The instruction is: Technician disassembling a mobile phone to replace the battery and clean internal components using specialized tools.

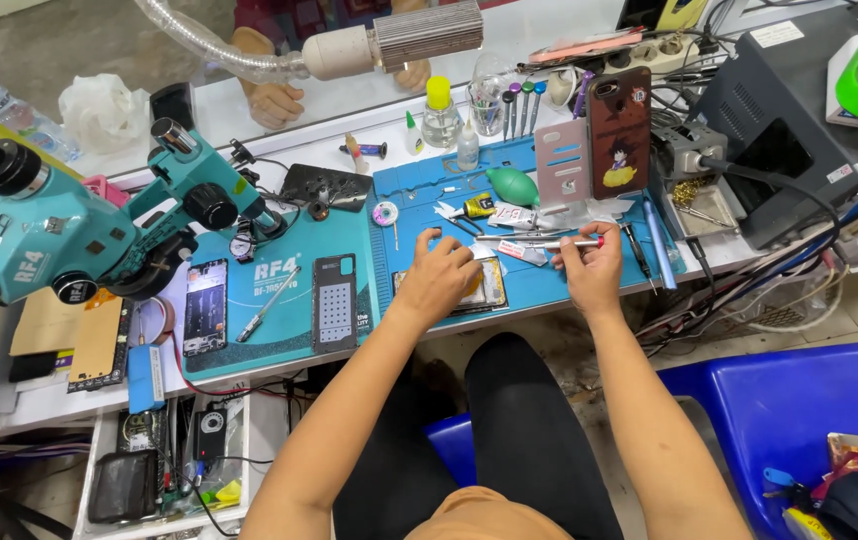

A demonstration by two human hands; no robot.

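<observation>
Head view, looking down: nearest are the person's dark-clad knees and a blue chair [779, 410], with both forearms reaching up to the worktop [49, 400]. The left hand [441, 275] lies palm down on an opened phone [484, 290] that sits on the blue mat [549, 290], fingers spread and pressing it flat rather than curled round anything, so that grip is loose, only steadying. The right hand [589, 265], at about three o'clock from the phone and just beside it, pinches a slim red-and-silver screwdriver [564, 243] held level, its tip pointing toward nine o'clock over the phone's upper edge. By my reading, the step in hand is working a small fastener or part near the phone's top, one hand bracing, the other bringing the tool in; the next move would call for a fine, steady lowering of the tip and no shift of the bracing hand. At nine o'clock from the phone lie a dark phone back cover [334, 300], another screwdriver [267, 305] and a second phone [205, 306] on the teal mat [279, 340], below a teal microscope [59, 225]. Farther off, at twelve o'clock, stand a green bulb blower [514, 185], glue bottles [439, 115], a phone case with a cartoon figure [619, 130] and, beyond the glass, another person's hands [274, 100].
</observation>
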